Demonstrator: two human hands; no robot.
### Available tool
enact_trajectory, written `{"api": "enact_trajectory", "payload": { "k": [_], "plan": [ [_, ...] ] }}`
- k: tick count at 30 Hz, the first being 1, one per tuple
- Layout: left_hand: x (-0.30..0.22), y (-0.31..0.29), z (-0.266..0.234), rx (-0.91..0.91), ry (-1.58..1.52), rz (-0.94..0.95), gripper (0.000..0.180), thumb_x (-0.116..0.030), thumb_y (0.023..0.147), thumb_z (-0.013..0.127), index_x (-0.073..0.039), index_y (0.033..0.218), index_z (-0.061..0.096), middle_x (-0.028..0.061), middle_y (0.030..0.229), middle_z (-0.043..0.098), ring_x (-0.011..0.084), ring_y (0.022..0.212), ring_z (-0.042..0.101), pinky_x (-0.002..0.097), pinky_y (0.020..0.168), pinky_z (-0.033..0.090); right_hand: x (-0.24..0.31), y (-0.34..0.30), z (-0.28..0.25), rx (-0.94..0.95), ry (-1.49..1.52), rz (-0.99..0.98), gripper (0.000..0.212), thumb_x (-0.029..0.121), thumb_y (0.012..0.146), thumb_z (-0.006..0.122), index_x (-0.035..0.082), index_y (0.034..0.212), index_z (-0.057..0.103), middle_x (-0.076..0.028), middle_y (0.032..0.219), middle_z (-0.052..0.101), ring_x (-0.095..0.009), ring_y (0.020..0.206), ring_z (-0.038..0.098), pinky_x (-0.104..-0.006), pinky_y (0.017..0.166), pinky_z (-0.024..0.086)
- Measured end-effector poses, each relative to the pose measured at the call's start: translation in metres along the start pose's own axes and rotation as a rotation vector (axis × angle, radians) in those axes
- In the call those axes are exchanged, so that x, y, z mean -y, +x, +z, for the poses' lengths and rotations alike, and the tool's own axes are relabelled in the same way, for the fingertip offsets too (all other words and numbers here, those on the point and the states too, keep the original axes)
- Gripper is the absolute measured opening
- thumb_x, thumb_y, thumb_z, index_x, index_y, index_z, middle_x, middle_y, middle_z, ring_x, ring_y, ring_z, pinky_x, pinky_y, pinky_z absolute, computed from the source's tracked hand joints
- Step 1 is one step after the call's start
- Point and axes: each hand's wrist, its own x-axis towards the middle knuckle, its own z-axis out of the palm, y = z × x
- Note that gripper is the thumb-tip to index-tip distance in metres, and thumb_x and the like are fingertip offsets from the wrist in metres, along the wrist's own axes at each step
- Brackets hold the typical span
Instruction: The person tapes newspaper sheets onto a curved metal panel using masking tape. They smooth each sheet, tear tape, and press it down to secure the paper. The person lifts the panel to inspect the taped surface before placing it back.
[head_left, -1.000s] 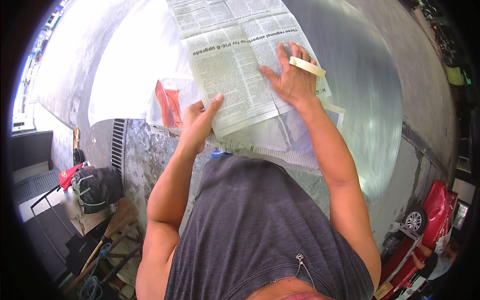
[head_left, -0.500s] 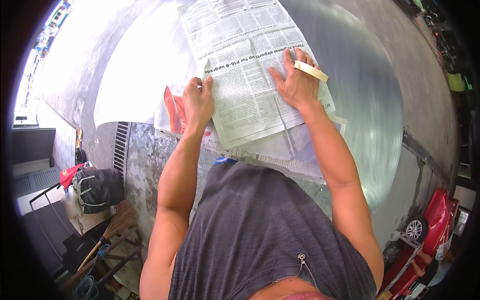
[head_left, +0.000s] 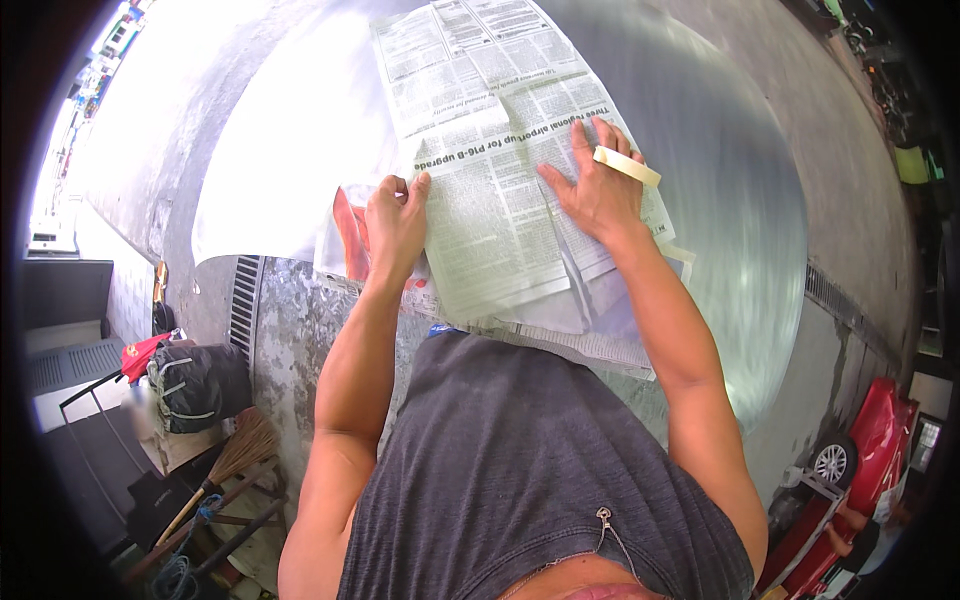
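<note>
A printed newspaper sheet (head_left: 480, 240) lies over a large, curved, shiny silver panel (head_left: 740, 200). My left hand (head_left: 398, 215) pinches the sheet's left edge between thumb and fingers. On the sheet's right part my right hand (head_left: 600, 195) rests palm down, its fingers spread. A narrow roll of cream-coloured tape (head_left: 627, 166) is looped on the fingers of that hand. Between my hands a long wrinkle or split (head_left: 570, 255) runs down the paper; which of the two, I cannot tell. More newspaper (head_left: 350, 235), partly orange-red, sticks out under the sheet along the near edge.
A floor grate (head_left: 244, 305) is left of the panel. Further left are a dark bag (head_left: 197, 385), a straw broom (head_left: 240, 448) and a blue cord (head_left: 175, 575). At the lower right stands a red car (head_left: 880, 435), with another person's arm (head_left: 845, 530) near it.
Both hands and the sheet have shifted slightly toward me, and the view has tilted a little. The wrinkle or split in the paper looks wider. My hands keep their places on the sheet.
</note>
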Motion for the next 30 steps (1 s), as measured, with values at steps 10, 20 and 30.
{"api": "enact_trajectory", "payload": {
  "k": [10, 20, 30],
  "plan": [
    [-0.012, 0.047, 0.014, -0.154, 0.007, 0.065, 0.052, -0.04, 0.102, 0.069, 0.012, 0.108, 0.065, 0.0256, 0.09, 0.073, 0.0324, 0.083, 0.073, 0.0438, 0.076, 0.056, 0.012, 0.066, 0.026, -0.081, 0.0, 0.081, 0.086, 0.074, 0.097, 0.05, 0.006, 0.148, 0.059, -0.019, 0.153, 0.05, -0.033, 0.144, 0.043, -0.0537, 0.115, 0.036],
    [-0.022, 0.044, 0.02, -0.157, 0.295, 0.06, 0.041, -0.036, 0.113, 0.042, 0.001, 0.119, 0.058, 0.0285, 0.097, 0.074, 0.0486, 0.099, 0.071, 0.0584, 0.084, 0.054, 0.014, 0.064, 0.021, -0.001, 0.01, 0.094, 0.096, 0.082, 0.088, 0.056, 0.009, 0.15, 0.058, -0.019, 0.155, 0.05, -0.038, 0.145, 0.043, -0.055, 0.117, 0.039],
    [-0.024, 0.049, 0.019, -0.131, 0.347, 0.067, 0.04, -0.037, 0.113, 0.042, 0.0, 0.119, 0.058, 0.0276, 0.098, 0.074, 0.0481, 0.099, 0.071, 0.058, 0.085, 0.055, 0.01, 0.063, 0.024, -0.019, -0.005, 0.071, 0.097, 0.083, 0.088, 0.055, 0.009, 0.15, 0.058, -0.021, 0.154, 0.049, -0.038, 0.144, 0.044, -0.0558, 0.115, 0.04]
  ]
}}
